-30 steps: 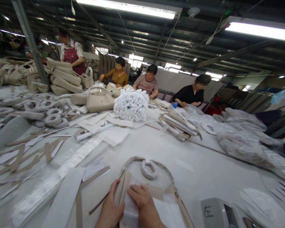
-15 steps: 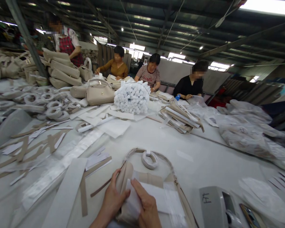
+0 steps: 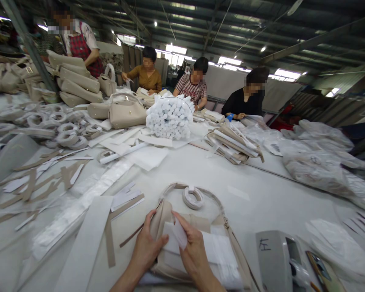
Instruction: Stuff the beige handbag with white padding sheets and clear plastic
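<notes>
Left hand [image 3: 149, 245] grips the beige bag [image 3: 160, 221] along its nine o'clock edge, thumb and fingers closed about the fold; right hand [image 3: 193, 243] pinches a thin white sheet [image 3: 180, 234] between thumb and fingers, over the bag; the bag lies at six o'clock on the bench [image 3: 249, 202], its strap [image 3: 216, 198] arching towards twelve; a wrapped coil [image 3: 186, 200] sits inside that arch; a grey dispenser [image 3: 270, 255] stands at three o'clock from the bag, a phone [image 3: 320, 269] just beside it.
</notes>
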{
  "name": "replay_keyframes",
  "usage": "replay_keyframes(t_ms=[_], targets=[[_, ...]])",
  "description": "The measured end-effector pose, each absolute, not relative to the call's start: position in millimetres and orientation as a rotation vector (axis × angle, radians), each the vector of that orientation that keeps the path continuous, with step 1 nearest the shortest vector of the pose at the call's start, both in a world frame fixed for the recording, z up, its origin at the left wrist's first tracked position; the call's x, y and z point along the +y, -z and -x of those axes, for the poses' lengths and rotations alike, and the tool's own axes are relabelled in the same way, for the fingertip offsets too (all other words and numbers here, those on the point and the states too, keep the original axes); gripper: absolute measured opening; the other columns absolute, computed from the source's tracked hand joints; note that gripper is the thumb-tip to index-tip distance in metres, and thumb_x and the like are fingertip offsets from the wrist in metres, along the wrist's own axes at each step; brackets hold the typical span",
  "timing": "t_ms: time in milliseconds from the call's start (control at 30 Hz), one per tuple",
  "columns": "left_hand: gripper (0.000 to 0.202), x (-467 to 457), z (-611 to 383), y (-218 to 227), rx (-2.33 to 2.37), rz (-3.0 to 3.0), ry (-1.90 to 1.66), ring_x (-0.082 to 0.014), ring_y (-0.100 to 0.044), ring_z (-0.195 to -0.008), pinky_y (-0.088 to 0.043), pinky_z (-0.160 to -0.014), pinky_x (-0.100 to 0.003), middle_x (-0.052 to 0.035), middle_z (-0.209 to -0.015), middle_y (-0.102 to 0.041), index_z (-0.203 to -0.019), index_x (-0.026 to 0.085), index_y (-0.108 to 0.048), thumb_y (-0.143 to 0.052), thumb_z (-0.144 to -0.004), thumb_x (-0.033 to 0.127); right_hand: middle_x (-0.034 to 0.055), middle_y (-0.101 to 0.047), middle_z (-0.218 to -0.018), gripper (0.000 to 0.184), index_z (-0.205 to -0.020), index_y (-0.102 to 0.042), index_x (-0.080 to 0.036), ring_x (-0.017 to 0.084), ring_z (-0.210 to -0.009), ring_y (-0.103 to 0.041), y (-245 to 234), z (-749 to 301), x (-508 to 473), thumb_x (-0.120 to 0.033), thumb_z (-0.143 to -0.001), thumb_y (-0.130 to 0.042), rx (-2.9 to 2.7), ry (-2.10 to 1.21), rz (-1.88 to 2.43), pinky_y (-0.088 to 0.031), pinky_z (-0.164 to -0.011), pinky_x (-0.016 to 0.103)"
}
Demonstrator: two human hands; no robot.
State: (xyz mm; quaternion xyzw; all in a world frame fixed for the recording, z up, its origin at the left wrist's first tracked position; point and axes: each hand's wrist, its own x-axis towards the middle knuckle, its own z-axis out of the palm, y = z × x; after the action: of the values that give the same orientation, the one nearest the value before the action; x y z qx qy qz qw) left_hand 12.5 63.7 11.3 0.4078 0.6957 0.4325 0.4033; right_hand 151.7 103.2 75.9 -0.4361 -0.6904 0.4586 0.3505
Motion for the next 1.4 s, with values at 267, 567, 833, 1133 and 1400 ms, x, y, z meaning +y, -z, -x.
replay_keyframes(t_ms=[267, 567, 833, 1133, 1400], targets=[[0.095, 62.3, -12.1, -26.2, 1.881, -0.905, -0.992, -0.0317, -0.05, -0.116, -0.039, -0.098, -0.043, -0.0174, -0.129, -0.05, -0.14, 0.019, -0.012, -0.066, -0.065, 0.04, 0.0069, -0.065, -0.112, 0.039, -0.11, -0.066, -0.021, 0.029, -0.105, -0.058, -99.2, -159.4, 149.0, -0.043, -0.078, -0.061, -1.485, -1.338, 1.318, -0.058, -0.074, 0.04], [0.104, 72.8, 2.1, -35.8, 1.747, -0.935, -0.88, -0.0298, -0.055, -0.113, -0.039, -0.099, -0.041, -0.0165, -0.128, -0.053, -0.142, 0.019, -0.009, -0.073, -0.063, 0.038, 0.0006, -0.062, -0.072, 0.037, -0.107, -0.063, -0.019, 0.014, -0.065, -0.062, -102.3, -148.1, 198.8, -0.047, -0.083, -0.059, -1.081, -1.605, 1.436, -0.058, -0.064, 0.031], [0.104, 73.2, 6.4, -29.5, 1.773, -0.984, -0.813, -0.0317, -0.05, -0.119, -0.037, -0.1, -0.042, -0.0196, -0.134, -0.047, -0.144, 0.017, -0.009, -0.073, -0.065, 0.039, 0.0003, -0.058, -0.069, 0.027, -0.112, -0.054, -0.015, 0.012, -0.052, -0.06, -88.3, -121.0, 240.6, -0.03, -0.091, -0.048, -0.951, -1.696, 1.529, -0.058, -0.057, 0.033], [0.098, 65.0, 4.0, -36.1, 1.94, -1.054, -0.666, -0.0357, -0.059, -0.105, -0.044, -0.086, -0.041, -0.0202, -0.114, -0.061, -0.144, 0.018, -0.009, -0.067, -0.071, 0.048, 0.0044, -0.07, -0.094, 0.033, -0.103, -0.068, -0.019, 0.028, -0.096, -0.063, -85.9, -149.5, 144.4, -0.039, -0.091, -0.045, -1.906, -1.378, 1.301, -0.051, -0.087, 0.046], [0.092, 62.8, -2.1, -30.7, 2.025, -1.056, -0.708, -0.0356, -0.061, -0.102, -0.043, -0.086, -0.042, -0.0207, -0.114, -0.061, -0.142, 0.018, -0.015, -0.066, -0.071, 0.044, 0.0116, -0.043, -0.141, 0.083, -0.137, -0.04, -0.012, 0.024, -0.133, -0.034, -36.9, -182.9, 81.1, 0.001, -0.055, -0.039, -2.822, -0.464, 0.961, -0.031, -0.108, 0.053]])
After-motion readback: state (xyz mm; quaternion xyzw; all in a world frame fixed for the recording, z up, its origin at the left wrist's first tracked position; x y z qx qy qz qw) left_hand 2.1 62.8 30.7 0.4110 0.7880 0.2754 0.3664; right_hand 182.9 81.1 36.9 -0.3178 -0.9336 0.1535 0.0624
